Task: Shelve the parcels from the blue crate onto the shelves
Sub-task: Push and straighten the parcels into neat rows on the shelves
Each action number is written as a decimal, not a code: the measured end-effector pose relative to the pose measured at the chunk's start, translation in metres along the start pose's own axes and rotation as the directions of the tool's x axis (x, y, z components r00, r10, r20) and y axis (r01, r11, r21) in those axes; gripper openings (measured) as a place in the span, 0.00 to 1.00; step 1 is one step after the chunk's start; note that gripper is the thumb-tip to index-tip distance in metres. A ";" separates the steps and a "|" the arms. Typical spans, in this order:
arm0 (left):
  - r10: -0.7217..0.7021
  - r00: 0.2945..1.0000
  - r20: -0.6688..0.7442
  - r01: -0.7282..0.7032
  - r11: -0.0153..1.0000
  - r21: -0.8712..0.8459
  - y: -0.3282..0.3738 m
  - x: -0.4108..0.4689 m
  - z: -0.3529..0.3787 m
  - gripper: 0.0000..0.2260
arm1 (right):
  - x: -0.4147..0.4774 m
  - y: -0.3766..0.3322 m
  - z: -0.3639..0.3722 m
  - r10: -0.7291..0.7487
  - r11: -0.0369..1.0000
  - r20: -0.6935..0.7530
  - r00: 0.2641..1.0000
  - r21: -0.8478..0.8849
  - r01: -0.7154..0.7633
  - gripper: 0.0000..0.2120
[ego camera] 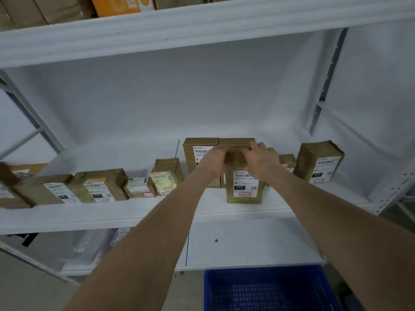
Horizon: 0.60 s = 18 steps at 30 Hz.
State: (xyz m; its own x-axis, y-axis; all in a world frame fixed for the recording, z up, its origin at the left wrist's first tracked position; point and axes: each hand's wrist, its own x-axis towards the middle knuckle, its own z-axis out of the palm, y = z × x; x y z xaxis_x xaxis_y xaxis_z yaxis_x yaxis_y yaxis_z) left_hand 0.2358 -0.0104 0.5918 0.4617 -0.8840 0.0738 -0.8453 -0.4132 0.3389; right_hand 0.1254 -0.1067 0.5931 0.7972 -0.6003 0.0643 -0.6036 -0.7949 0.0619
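Shelf board (134, 212): white, back panel white. Parcels: brown cardboard, some under glossy tape. Front parcel (244, 187): brown, white label, black barcode, black "010" block, red-outlined tag. Tall box (195, 153): brown, white barcoded label. Crate (269, 290): blue, mesh-patterned. Upper-shelf box (121, 5): orange, white print, possibly logo.

Parcel storeroom: white metal shelving (143, 212), labelled cardboard parcels (98, 185).

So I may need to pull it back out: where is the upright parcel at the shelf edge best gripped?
Grip the upright parcel across its narrow top, coming from above and in front. It stands tall, label forward, near the shelf edge, with taller boxes close behind.
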 end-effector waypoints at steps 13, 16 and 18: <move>-0.191 0.981 -0.033 0.194 0.961 0.200 -0.012 0.003 -0.020 0.25 | -0.002 0.004 0.003 0.015 1.000 -0.047 0.999 -0.020 -0.016 0.26; -0.190 0.982 -0.015 0.188 0.953 0.236 -0.015 -0.002 -0.022 0.25 | 0.000 -0.005 0.000 -0.013 1.000 -0.073 0.997 0.014 0.015 0.26; -0.186 0.982 -0.020 0.184 0.942 0.281 -0.021 -0.004 -0.025 0.24 | 0.002 -0.014 -0.004 -0.041 0.998 -0.107 0.993 0.040 0.045 0.26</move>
State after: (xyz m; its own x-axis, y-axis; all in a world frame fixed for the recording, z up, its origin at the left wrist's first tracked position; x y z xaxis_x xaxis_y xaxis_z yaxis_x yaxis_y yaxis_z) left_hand 0.2587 0.0076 0.6076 0.6164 -0.7869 0.0282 -0.7866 -0.6136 0.0694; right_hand 0.1356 -0.0969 0.5965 0.8150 -0.5545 0.1682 -0.5658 -0.8241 0.0248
